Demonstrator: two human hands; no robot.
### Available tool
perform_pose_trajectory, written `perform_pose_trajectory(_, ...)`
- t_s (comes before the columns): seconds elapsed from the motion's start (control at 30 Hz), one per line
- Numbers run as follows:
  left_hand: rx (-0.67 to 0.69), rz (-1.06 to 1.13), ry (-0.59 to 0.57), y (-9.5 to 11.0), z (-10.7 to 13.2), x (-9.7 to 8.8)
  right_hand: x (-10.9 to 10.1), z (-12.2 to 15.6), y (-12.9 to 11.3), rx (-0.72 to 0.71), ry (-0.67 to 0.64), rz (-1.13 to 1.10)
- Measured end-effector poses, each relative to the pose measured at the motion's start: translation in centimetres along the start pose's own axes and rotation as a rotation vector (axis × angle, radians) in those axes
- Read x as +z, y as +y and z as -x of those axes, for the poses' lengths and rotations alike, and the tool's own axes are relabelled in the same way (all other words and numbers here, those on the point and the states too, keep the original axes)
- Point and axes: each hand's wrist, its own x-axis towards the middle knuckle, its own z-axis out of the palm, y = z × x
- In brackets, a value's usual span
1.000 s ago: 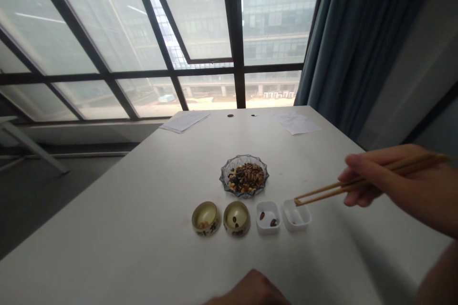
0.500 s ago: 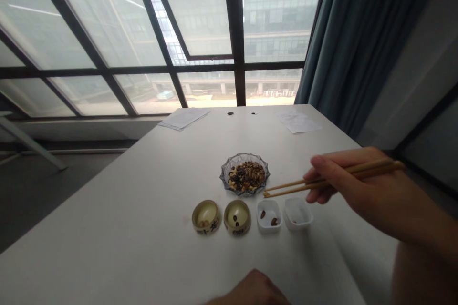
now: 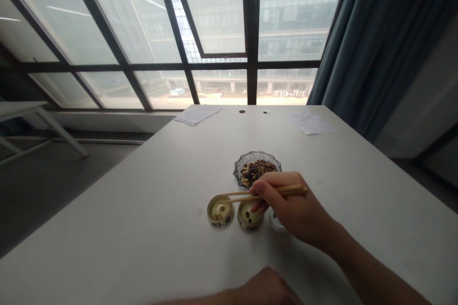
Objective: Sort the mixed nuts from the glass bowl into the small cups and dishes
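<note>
My right hand (image 3: 289, 207) is closed on a pair of wooden chopsticks (image 3: 250, 194). Their tips reach over the left one of two small yellow round cups (image 3: 219, 211); the second cup (image 3: 248, 217) sits just under my fingers. Behind them stands a glass dish (image 3: 256, 169) full of mixed nuts and seeds. My hand hides most of the small white square cups; only a corner (image 3: 275, 225) shows. My left hand (image 3: 263, 290) rests at the bottom edge, knuckles up, fingers curled out of sight.
The white table (image 3: 143, 228) runs back to a large window. Paper sheets lie at the far left (image 3: 198, 114) and far right (image 3: 311, 123). A dark curtain (image 3: 375, 43) hangs at the right. Another table's legs (image 3: 43, 124) stand at the left on the floor.
My right hand has swung left with the chopsticks, from beside the white cups to over the yellow cups. It now covers the white cups. The view shifted slightly.
</note>
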Motion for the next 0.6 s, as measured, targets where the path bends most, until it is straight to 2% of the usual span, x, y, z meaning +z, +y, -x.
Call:
perform_pose_trajectory(0.2,0.024,0.008,0.019,0.7,0.0,-0.7,-1.1,-0.3,0.3,-0.032,0.133,-0.07)
perform_pose_trajectory(0.43,0.02,0.048,-0.002,2.0,-0.1,-1.9,-4.6,-1.1,0.4,-0.063,0.395,0.027)
perform_pose_trajectory(0.6,0.006,0.038,0.012,2.3,-0.1,-2.0,-5.7,-1.5,1.1,-0.092,0.432,0.13)
